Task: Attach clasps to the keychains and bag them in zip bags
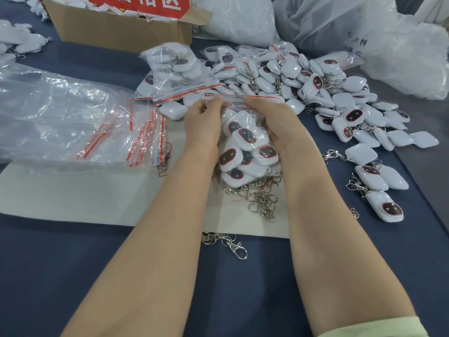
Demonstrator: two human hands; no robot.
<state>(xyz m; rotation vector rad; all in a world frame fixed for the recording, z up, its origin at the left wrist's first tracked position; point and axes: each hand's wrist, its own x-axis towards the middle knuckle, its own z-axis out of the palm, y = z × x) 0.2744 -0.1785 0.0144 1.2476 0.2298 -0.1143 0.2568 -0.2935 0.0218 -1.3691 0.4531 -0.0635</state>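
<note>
**Inspector:** State of the hands?

**Recorder:** Left hand and right hand each pinch the red-striped top edge of the zip bag, fingers curled on it.

**Inspector:** Bag's location?

**Recorder:** Between both hands, over the table, filled with white keychains. Metal clasps cluster at its lower end.

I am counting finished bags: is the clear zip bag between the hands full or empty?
Full: white square keychains crowd the clear zip bag pinched by left hand and right hand.
</note>
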